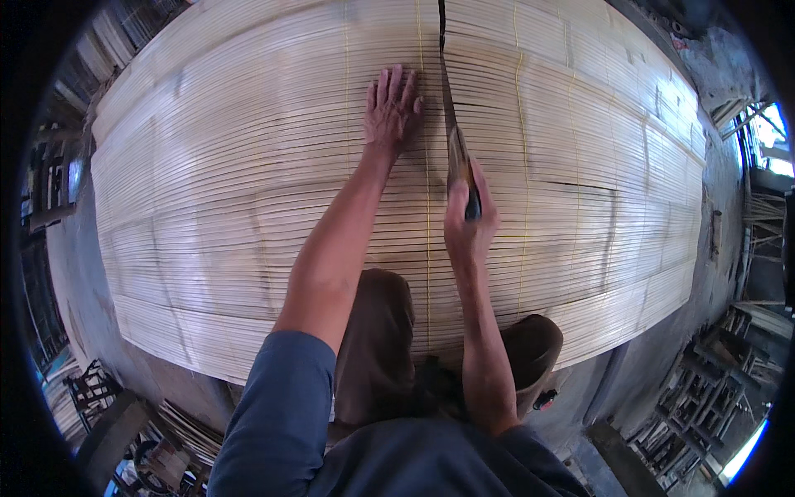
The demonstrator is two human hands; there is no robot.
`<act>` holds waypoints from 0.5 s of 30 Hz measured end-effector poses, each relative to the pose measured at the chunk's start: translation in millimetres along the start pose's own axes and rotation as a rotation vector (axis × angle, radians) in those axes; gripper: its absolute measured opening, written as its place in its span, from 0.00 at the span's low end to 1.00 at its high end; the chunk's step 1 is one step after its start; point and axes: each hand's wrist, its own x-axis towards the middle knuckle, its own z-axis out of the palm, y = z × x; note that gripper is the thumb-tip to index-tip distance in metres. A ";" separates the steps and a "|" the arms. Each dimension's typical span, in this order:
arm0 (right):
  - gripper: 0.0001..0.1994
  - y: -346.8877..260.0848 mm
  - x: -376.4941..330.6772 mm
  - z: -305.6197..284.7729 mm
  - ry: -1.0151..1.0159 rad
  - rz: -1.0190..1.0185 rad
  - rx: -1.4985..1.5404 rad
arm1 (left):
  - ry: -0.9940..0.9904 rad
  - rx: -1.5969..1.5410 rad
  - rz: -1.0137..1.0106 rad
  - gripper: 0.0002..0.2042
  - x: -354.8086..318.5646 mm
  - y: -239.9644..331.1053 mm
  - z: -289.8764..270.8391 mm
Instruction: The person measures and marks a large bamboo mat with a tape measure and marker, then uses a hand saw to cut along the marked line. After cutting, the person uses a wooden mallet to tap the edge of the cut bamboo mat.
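With twelve at the far side of the view, we find the slatted mat (323, 157) filling the middle. Its far edge slips out of sight at twelve, its ends meet the grey floor (74, 248) near nine and three, and its near edge curves from eight to four behind the brown-clad knees (377, 331). Beside the left hand (393, 112) we see bare mat from eight round to eleven; beside the right hand (474, 211), another wide stretch from one to four. The strip between the hands is narrow.

The left hand lies flat toward twelve, fingers slightly parted and pointing away. The right hand, closer to the centre at two, is wrapped around the handle of a long-bladed tool (449, 108), whose dark blade reaches over the mat to the border at twelve. We take it for a saw, though the blade is too unclear to show teeth.

Thin pale slats run side to side, crossed by yellow threads (428, 207). Around the floor we see wooden frames (704, 389) at four, sticks (190, 431) between seven and eight, and pale plastic sheeting (725, 66) at two.
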 end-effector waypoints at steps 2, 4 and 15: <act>0.21 3.8 17.9 8.4 0.005 0.024 0.038 | 0.047 -0.010 -0.013 0.29 -4.9 6.3 5.6; 0.21 7.9 23.4 5.5 0.011 0.059 0.078 | 0.026 -0.040 -0.032 0.28 -26.4 29.6 4.7; 0.24 11.6 -141.1 -81.6 0.021 0.035 0.018 | 0.017 -0.033 -0.058 0.26 -41.4 39.5 -10.6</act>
